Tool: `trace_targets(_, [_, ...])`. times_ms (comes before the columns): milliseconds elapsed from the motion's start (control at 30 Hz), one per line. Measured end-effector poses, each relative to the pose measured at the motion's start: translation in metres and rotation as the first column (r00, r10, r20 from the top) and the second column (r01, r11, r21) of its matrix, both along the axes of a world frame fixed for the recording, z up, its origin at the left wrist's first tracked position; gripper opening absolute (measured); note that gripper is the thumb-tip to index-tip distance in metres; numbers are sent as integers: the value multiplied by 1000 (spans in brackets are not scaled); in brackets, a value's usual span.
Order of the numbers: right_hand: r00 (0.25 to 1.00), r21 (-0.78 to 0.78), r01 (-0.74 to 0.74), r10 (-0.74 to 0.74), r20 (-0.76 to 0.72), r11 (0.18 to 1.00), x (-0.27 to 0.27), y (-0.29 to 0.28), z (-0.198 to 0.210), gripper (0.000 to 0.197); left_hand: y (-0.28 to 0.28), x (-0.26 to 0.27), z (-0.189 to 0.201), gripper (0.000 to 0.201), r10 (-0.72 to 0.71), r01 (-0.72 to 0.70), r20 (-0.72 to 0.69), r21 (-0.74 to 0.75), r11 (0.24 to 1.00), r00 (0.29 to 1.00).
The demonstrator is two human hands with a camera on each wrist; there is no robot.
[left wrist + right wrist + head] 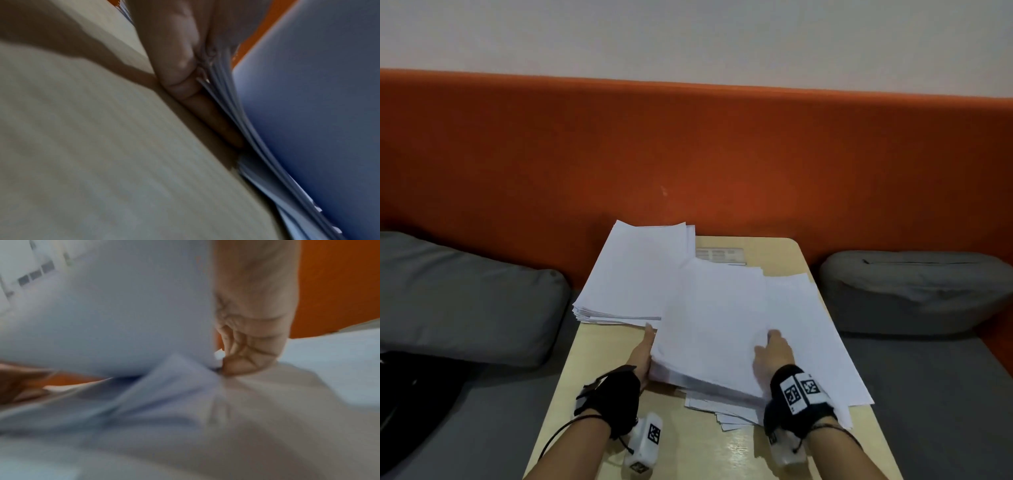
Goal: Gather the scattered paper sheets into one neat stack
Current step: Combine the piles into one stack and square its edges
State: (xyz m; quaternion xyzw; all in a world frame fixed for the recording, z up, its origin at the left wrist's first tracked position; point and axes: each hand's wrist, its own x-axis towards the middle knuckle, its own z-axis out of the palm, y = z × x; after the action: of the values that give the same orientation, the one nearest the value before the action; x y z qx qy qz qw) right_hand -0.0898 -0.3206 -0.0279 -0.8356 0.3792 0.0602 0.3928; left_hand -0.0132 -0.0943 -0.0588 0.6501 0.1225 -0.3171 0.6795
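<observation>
Both forearms are seen nearest in the head view, each strapped with a black wrist band carrying a white camera block, reaching over a pale yellow wooden table (592,377). On that table, toward its near right part, a thick bundle of white paper sheets (709,325) is held: the left hand (643,353) is pressed against the bundle's left edge with fingers hidden underneath, and the right hand (774,353) is laid on its top with the thumb above the paper. Loose white sheets (822,335) are spread under and to the right of the bundle, some reaching past the table's right edge. A second pile of white paper (637,274) lies at the table's far left corner, overhanging it. Grey cushions (465,298) are seen on either side of the table, before an orange padded backrest (688,147). In the left wrist view, the left fingers (176,53) are seen curled round the bundle's fanned edge just above the table. In the right wrist view, heavily blurred, the right fingers (246,344) are seen curled and pinching the lifted sheets.
</observation>
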Motion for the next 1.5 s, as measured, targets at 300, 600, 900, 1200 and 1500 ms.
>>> trace_targets(300, [998, -33, -62, 61, -26, 998, 1, -12, -16, 57, -6, 2, 10, 47, -340, 240, 314, 316, 918, 887])
trace_targets(600, [817, 540, 21, -326, 476, 841, -8, -9, 47, 44, -12, -7, 46, 42, -226, 171, 492, 154, 973, 841])
trace_targets(900, [611, 403, -104, -261, 747, 909, 2, -6, 94, 19, -36, -5, 104, 42, 67, -68, 734, -28, 997, 676])
trace_targets(1200, [861, 314, -44, -123, 494, 948, -1, -9, 52, 27, -32, -10, 67, 45, -68, 27, 620, 76, 997, 782])
trace_targets(1500, [993, -110, 105, -111, -44, 988, -3, -23, 22, 49, -13, -3, 22, 44, -161, 12, 421, 336, 942, 893])
